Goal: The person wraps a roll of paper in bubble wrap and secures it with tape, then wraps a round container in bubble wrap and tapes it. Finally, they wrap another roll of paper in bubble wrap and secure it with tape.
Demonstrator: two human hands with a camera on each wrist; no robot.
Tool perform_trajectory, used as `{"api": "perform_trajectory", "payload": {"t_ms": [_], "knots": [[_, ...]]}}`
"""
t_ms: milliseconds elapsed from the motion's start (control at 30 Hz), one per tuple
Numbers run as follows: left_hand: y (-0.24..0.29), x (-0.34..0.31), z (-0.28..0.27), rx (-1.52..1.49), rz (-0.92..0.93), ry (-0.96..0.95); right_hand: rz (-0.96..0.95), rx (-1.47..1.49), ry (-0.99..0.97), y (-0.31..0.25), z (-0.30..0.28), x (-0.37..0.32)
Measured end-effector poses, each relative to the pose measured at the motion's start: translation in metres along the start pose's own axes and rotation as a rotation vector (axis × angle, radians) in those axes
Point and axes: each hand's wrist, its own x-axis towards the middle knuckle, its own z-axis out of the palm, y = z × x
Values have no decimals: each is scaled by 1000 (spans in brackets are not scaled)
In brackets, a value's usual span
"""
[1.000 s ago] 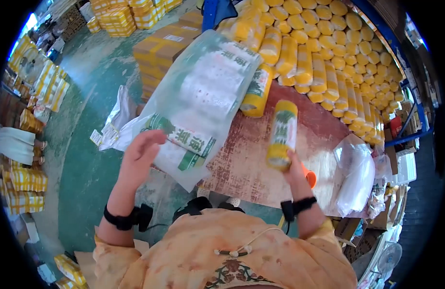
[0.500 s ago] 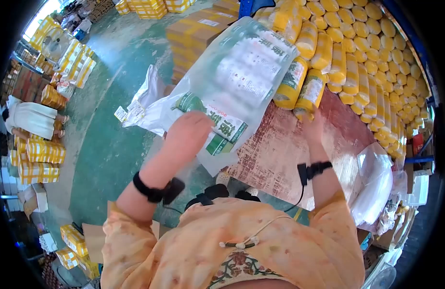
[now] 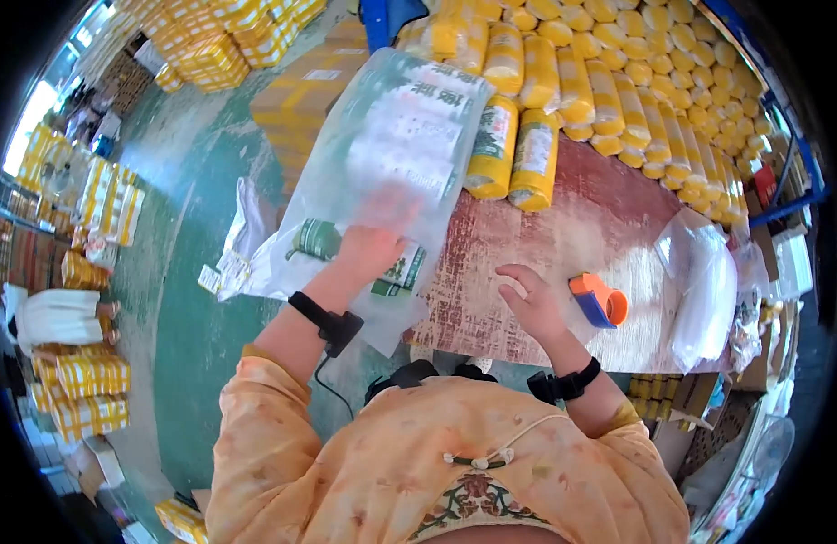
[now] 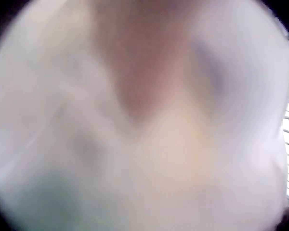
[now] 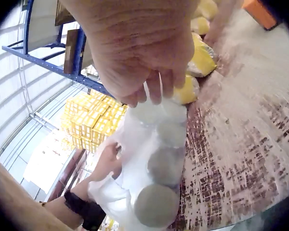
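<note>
A translucent plastic bag (image 3: 346,172) lies along the left part of the table, filled with a row of cylindrical packs with white and green labels. My left hand (image 3: 377,236) reaches in at its near end, fingers blurred beneath the film; in the right wrist view this hand (image 5: 108,161) is at the bag's mouth. The left wrist view is only a whitish blur. My right hand (image 3: 533,304) hovers over the table, fingers loosely bent and holding nothing. Two labelled yellow packs (image 3: 491,150) (image 3: 533,163) lie side by side just right of the bag.
An orange and blue tape dispenser (image 3: 599,299) sits right of my right hand on the worn red table (image 3: 473,263). Stacked yellow packs (image 3: 618,100) fill the back right. Clear plastic bags (image 3: 704,290) lie at the right edge. Cardboard boxes (image 3: 300,100) stand beyond the bag.
My right hand has laid a yellow pack beside the other labelled one, released it and drawn back toward my body. The left hand has moved from the bag's near end further in under the film.
</note>
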Motion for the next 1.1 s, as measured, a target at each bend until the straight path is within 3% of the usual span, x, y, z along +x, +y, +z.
{"api": "perform_trajectory", "payload": {"t_ms": [33, 133, 233, 333, 367, 467, 567, 667, 767, 800, 867, 967, 1000, 1067, 1100], "knots": [[-4, 12, 2, -18, 65, 60, -13, 6, 1, -2, 0, 2], [-15, 48, 11, 118, 141, -83, 2, -9, 8, -9, 6, -2], [-15, 94, 4, 26, 53, -299, 9, -43, -9, -17, 8, -8], [-13, 95, 2, 18, 34, -252, -28, -97, -83, -13, 8, -17], [-8, 90, 1, 89, -45, -270, -48, -115, -113, -10, 8, -18], [8, 53, -21, 87, -57, -198, -97, -137, -150, -10, 4, -23], [4, -21, -26, 108, 56, 44, -154, -47, -216, -29, 3, -15], [5, -57, -43, 44, -99, -269, -397, -68, -406, -86, 16, 22], [-7, -94, -16, 76, -49, -235, -599, -26, -522, -112, 70, 65], [-10, -99, -10, -17, -102, -186, -670, -54, -544, -107, 93, 80], [-8, -106, 0, -213, -199, -90, -680, -487, -235, -89, 124, 113], [2, -108, -6, -371, -352, 26, -694, -601, 127, -86, 124, 143], [2, -107, -6, -441, -401, 52, -659, -687, 123, -91, 126, 144], [3, -102, -3, -925, -667, 57, -566, -863, 115, -101, 126, 139], [5, -99, -3, -1167, -790, 48, -454, -852, -42, -110, 123, 141]]}}
